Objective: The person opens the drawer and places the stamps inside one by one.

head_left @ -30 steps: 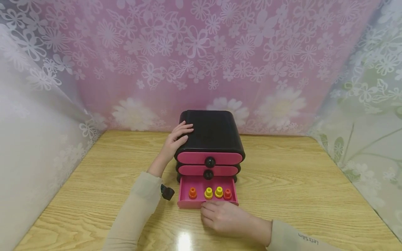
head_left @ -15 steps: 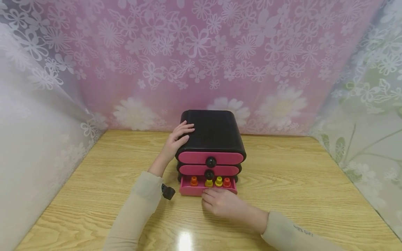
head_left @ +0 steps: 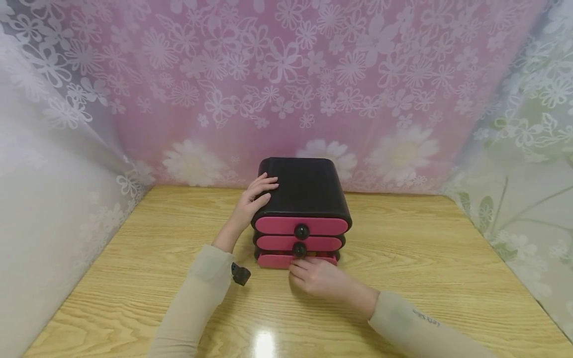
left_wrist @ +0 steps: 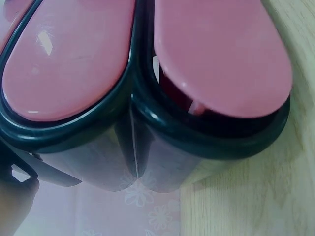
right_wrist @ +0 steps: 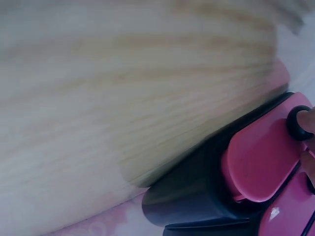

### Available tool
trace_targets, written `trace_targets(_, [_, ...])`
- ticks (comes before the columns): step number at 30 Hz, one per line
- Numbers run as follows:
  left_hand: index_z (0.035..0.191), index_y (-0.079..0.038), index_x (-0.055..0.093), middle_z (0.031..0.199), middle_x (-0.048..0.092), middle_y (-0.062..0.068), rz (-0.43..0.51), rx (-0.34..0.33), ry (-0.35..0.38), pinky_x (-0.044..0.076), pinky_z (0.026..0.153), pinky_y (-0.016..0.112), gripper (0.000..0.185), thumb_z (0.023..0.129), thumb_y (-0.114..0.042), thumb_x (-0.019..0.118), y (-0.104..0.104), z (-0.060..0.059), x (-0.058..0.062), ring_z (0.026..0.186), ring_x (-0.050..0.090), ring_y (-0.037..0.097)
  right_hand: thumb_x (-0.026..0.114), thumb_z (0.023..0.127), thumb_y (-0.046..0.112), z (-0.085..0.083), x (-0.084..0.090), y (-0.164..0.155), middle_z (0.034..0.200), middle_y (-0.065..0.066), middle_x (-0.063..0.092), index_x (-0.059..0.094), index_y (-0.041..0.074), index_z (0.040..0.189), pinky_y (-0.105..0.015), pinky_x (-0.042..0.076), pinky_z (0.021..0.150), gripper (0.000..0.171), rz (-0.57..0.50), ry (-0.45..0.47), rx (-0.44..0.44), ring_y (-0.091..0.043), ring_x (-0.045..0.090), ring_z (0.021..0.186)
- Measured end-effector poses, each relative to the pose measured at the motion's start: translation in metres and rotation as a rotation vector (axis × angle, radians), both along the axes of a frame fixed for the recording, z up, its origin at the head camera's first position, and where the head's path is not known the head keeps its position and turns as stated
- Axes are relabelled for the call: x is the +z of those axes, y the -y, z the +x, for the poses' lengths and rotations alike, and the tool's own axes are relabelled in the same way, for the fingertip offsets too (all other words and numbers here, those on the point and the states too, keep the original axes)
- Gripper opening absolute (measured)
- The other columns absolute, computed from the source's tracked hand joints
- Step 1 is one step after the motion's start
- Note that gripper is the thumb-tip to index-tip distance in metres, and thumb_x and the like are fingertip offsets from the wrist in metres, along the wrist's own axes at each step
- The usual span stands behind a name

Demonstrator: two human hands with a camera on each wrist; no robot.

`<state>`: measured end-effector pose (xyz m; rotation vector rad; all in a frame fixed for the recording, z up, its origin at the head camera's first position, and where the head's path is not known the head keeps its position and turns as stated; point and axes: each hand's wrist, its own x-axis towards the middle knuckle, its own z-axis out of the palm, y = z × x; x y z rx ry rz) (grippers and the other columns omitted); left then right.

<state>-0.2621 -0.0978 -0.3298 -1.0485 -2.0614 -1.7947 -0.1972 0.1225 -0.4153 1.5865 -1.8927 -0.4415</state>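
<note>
A small black drawer cabinet point(head_left: 304, 186) with three pink drawers stands in the middle of the table. My left hand point(head_left: 252, 201) rests on its top left edge, fingers laid over the top. At the front, my right hand point(head_left: 319, 277) has its fingers at the bottom drawer point(head_left: 272, 261), pinching its black knob point(right_wrist: 296, 130). That drawer sticks out slightly, and a dark gap shows behind its front in the left wrist view. Slivers of yellow and red show inside; the hand and drawer front hide most of this. The upper two drawers are fully in.
The wood-grain table point(head_left: 403, 248) spreads around the cabinet. A pink flowered curtain point(head_left: 224, 99) hangs close behind, with pale flowered cloth on both sides. A small black device point(head_left: 240, 274) sits on the left sleeve.
My right hand has pushed the bottom drawer inward until only a narrow gap is left. The orange, yellow and red pieces inside have gone mostly out of sight. My left hand stays put.
</note>
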Motion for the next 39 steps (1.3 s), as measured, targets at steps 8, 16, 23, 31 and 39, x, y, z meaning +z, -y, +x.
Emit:
trace_targets(8, [0.115,0.019,0.047,0.130,0.034,0.031,0.002,0.002,-0.003,0.010,0.103,0.048,0.030,0.087,0.008,0.039,0.000,0.001,0.000,0.130,0.011,0.036,0.012,0.095,0.001,-0.011,-0.006,-0.005,0.107,-0.006,0.060,0.065,0.010,0.103,-0.029,0.044,0.084,0.054,0.016,-0.032,0.017,-0.017,0.054,0.103])
trace_targets(16, [0.115,0.018,0.047,0.130,0.034,0.030,-0.004,0.009,-0.001,0.010,0.104,0.048,0.030,0.088,0.007,0.039,-0.001,0.000,0.001,0.130,0.011,0.036,0.024,0.093,0.006,-0.015,-0.003,-0.012,0.112,-0.004,0.059,0.063,0.012,0.107,-0.030,0.040,0.090,0.042,0.022,-0.061,0.042,-0.016,0.052,0.107])
trace_targets(23, [0.116,0.016,0.048,0.131,0.034,0.028,0.003,0.001,0.007,0.009,0.103,0.049,0.031,0.088,0.004,0.040,0.001,-0.006,-0.006,0.131,0.011,0.032,0.017,0.096,0.002,-0.012,-0.001,-0.029,0.104,-0.008,0.060,0.063,0.005,0.099,-0.030,0.044,0.083,0.046,-0.121,0.059,0.081,-0.019,0.054,0.098])
trace_targets(31, [0.118,0.007,0.052,0.134,0.038,0.016,0.011,-0.003,-0.012,0.010,0.104,0.046,0.033,0.090,-0.009,0.044,0.005,-0.025,-0.025,0.132,0.014,0.017,0.044,0.078,0.000,-0.011,-0.007,-0.055,0.092,-0.004,0.058,0.064,0.006,0.088,-0.023,0.048,0.059,0.023,-0.061,0.119,-0.036,-0.015,0.054,0.082])
trace_targets(39, [0.116,0.017,0.047,0.131,0.034,0.028,0.008,-0.007,0.016,0.009,0.103,0.049,0.031,0.088,0.007,0.040,0.000,-0.004,-0.003,0.131,0.011,0.032,0.055,0.073,0.001,-0.007,-0.003,-0.064,0.093,-0.003,0.058,0.064,0.006,0.088,-0.023,0.047,0.060,0.018,-0.088,0.251,-0.135,-0.013,0.054,0.082])
